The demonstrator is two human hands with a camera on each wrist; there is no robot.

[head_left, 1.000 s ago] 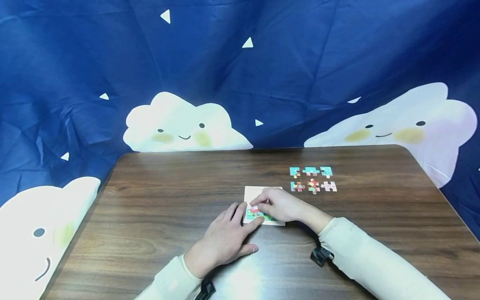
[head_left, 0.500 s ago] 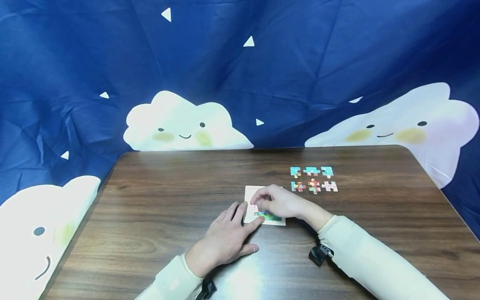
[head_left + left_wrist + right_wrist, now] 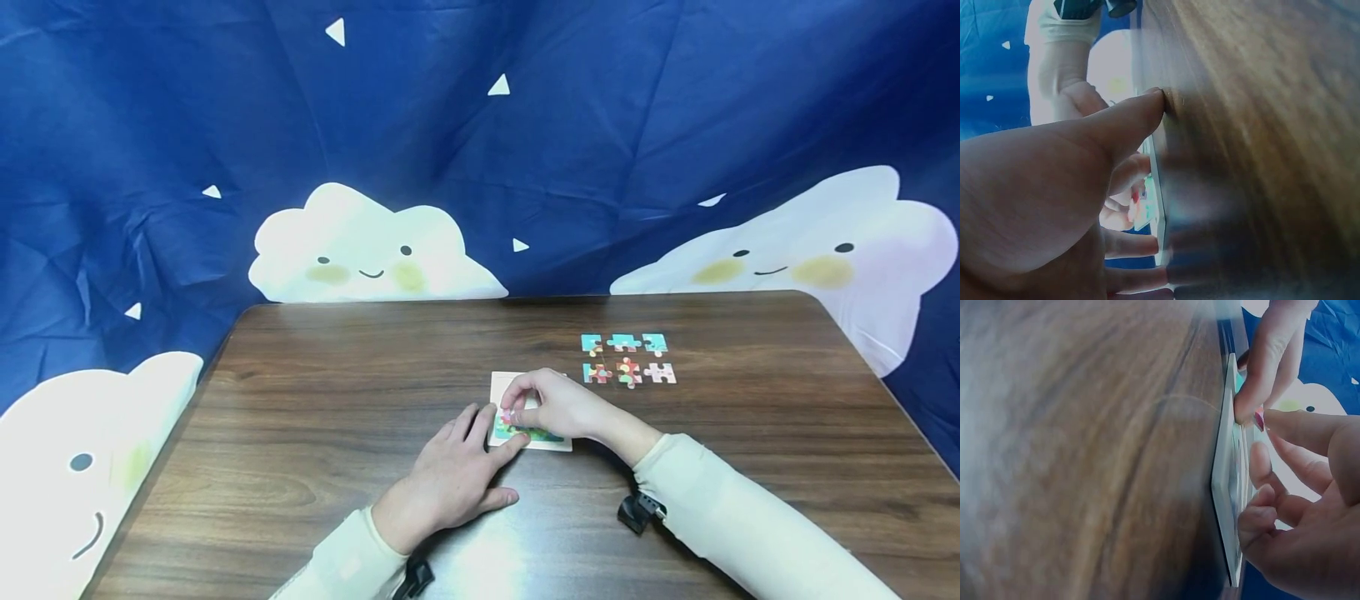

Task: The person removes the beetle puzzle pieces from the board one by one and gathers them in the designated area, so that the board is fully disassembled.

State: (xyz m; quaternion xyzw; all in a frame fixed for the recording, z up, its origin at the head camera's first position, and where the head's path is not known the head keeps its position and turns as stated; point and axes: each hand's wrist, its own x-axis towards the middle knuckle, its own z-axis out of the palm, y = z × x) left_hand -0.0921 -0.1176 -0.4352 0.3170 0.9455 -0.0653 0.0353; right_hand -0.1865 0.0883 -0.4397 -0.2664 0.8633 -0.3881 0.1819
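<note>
A small white-framed jigsaw board [image 3: 504,385] lies flat on the table, with green and blue picture parts along its near side. My right hand [image 3: 567,407] is over the board and pinches a small pink-and-red jigsaw piece [image 3: 1259,421] between thumb and fingers, at the board's left part. The hand covers much of the board in the head view. Fairly straight, the fingers of my left hand [image 3: 453,477] rest at the board's left and near edges; its thumb touches the table. In the left wrist view the board's thin edge [image 3: 1159,187] shows beyond the left thumb.
Loose jigsaw pieces lie in two rows beyond the board to the right, among them a blue one [image 3: 622,342], a red one [image 3: 628,372] and a pale pink one [image 3: 660,373]. The brown wooden table [image 3: 360,358] ends at a blue cloth backdrop [image 3: 420,125].
My right fingers lifted slightly with the piece and tilted it, then lowered it again at nearly the same spot. The left hand stays put, as do the loose pieces.
</note>
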